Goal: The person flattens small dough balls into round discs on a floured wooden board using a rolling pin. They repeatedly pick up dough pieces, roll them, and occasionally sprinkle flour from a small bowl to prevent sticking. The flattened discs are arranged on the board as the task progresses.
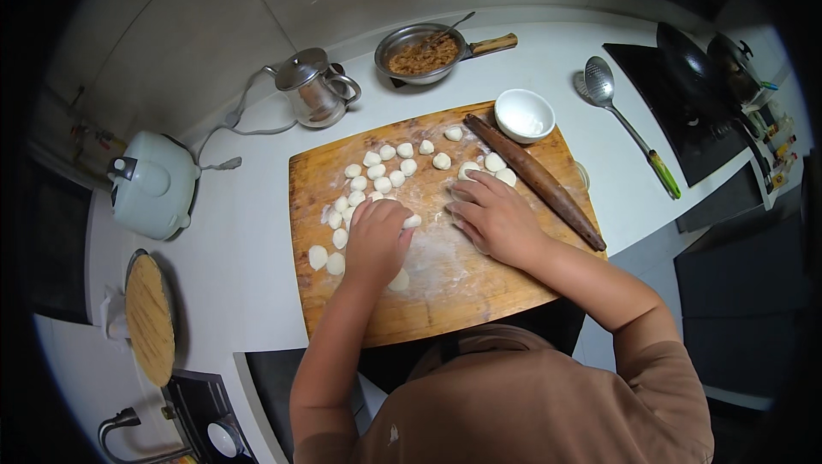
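Over the wooden board [514, 286], my left hand [377, 233] is curled, with a small piece of dough [412, 221] poking out at its thumb side. Its fingertips are partly hidden behind the hand. My right hand [497, 217] lies low over the board, fingers apart and bent, close to some dough balls [494, 162]; nothing shows in its grasp. Several more floured dough balls [380, 183] cluster beyond and left of my left hand. A flattened dough piece [399, 280] lies by my left wrist. The dark rolling pin [539, 181] rests slantwise on the board's right side.
A white bowl [524, 115] sits at the board's far right corner. Behind stand a pan of brown filling [423, 55] and a metal kettle [312, 92]. A slotted spoon [629, 126] lies rightward, near a black cooktop [676, 134]. Leftward are a pale appliance [154, 186] and a round woven tray [150, 318].
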{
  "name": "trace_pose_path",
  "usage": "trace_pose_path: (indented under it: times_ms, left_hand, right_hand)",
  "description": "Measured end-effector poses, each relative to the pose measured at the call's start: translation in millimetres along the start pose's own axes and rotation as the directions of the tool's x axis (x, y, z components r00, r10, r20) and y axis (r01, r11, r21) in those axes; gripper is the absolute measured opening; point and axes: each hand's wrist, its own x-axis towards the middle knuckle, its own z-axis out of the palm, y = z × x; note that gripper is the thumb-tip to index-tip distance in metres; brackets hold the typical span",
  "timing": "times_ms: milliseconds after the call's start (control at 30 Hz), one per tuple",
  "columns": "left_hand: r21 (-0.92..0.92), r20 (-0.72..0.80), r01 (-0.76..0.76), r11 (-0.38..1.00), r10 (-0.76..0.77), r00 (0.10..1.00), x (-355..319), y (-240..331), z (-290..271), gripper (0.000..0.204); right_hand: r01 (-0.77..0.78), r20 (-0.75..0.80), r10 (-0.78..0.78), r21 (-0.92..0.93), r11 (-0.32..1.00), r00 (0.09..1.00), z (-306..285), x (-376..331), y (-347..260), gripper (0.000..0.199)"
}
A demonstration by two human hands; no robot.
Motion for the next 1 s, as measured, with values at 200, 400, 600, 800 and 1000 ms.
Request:
trace_pose_path:
  times_ms: [200, 400, 600, 800, 1000]
  left_hand:
    - [-0.108, 0.058, 0.046, 0.993, -0.04, 0.998, -37, 16, -10, 0.024]
    - [-0.19, 0.105, 0.032, 0.981, -0.012, 0.994, -57, 32, -7, 0.024]
    - [-0.199, 0.048, 0.015, 0.98, -0.006, 0.999, -56, 37, -3, 0.026]
    - [-0.207, 0.025, 0.001, 0.978, 0.005, 1.0, -51, 41, -8, 0.025]
    - [-0.175, 0.111, -0.025, 0.984, 0.045, 0.993, -39, 50, 4, 0.039]
  right_hand:
    - [0.081, 0.028, -0.08, -0.05, 0.995, 0.996, 17, 2, -10, 0.029]
    - [0.031, 0.009, -0.032, 0.049, 0.998, 0.999, 21, -3, -2, 0.016]
    - [-0.065, 0.043, 0.059, 0.146, 0.987, 0.997, 16, 9, -3, 0.006]
    - [0.07, -0.046, -0.067, 0.056, 0.996, 0.997, 29, 10, 1, 0.01]
    - [-0.014, -0.183, 0.017, 0.015, 1.0, 0.983, 14, 38, 11, 0.011]
